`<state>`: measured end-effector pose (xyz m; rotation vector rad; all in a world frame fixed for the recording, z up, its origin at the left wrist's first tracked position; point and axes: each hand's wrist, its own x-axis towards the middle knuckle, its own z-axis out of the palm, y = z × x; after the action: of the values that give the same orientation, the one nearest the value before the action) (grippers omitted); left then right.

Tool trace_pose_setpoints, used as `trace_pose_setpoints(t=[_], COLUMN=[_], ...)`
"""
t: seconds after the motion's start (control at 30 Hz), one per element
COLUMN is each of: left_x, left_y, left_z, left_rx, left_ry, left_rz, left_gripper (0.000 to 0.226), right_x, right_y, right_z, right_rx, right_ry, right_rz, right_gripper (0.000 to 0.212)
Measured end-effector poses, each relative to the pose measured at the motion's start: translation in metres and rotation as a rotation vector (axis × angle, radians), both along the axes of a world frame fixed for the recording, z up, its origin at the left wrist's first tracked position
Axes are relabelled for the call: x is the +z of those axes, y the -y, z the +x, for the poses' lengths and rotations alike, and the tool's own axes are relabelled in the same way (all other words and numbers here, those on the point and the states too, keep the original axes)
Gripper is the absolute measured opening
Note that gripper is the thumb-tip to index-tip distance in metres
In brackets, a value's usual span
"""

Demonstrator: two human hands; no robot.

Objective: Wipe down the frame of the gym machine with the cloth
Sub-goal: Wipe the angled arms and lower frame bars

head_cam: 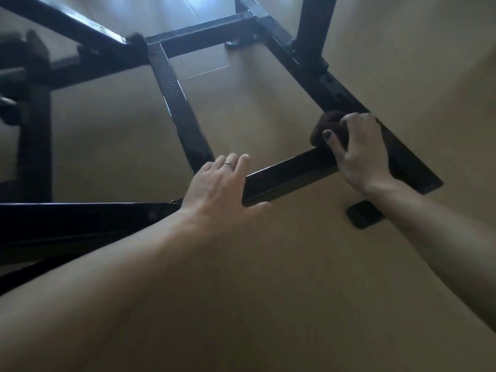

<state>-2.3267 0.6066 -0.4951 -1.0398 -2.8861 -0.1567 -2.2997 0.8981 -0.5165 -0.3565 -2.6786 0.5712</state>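
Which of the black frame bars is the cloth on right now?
The right-hand side rail, near where the near crossbar joins it. The right hand grips the cloth there; the left hand rests cloth-free on the crossbar.

Floor (268, 264): smooth, matte, tan-brown surface filling most of the head view, without visible pattern. Seam (208, 71): one thin pale line running across the floor in the upper middle. Light: a bright bluish-white glare patch (193, 6) on the floor at the top edge, fading outward; the remainder dim, with soft shadows. Small dark flat rectangular object (365, 213) lying on the floor at right; its identity cannot be told.
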Motion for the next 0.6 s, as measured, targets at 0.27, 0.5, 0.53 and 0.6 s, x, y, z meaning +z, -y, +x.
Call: trace_pose_setpoints(t=[0.27, 0.5, 0.53, 0.6], left_x=[0.042, 0.043, 0.041, 0.041], left_y=[0.065, 0.068, 0.070, 0.072], left_z=[0.014, 0.015, 0.014, 0.014], left_rx=[0.368, 0.225, 0.204, 0.180], left_ry=[0.110, 0.054, 0.033, 0.029], left_rz=[-0.514, -0.619, -0.617, -0.601], left_gripper=[0.087, 0.063, 0.061, 0.058], right_x=[-0.009, -0.001, 0.001, 0.004], right_y=[0.182, 0.185, 0.184, 0.186], right_z=[0.029, 0.002, -0.008, -0.031], right_rx=[0.356, 0.449, 0.474, 0.514], right_ry=[-0.060, 0.035, 0.058, 0.113], right_rz=[-0.123, -0.037, -0.035, -0.024], right_gripper=[0.037, 0.035, 0.036, 0.038])
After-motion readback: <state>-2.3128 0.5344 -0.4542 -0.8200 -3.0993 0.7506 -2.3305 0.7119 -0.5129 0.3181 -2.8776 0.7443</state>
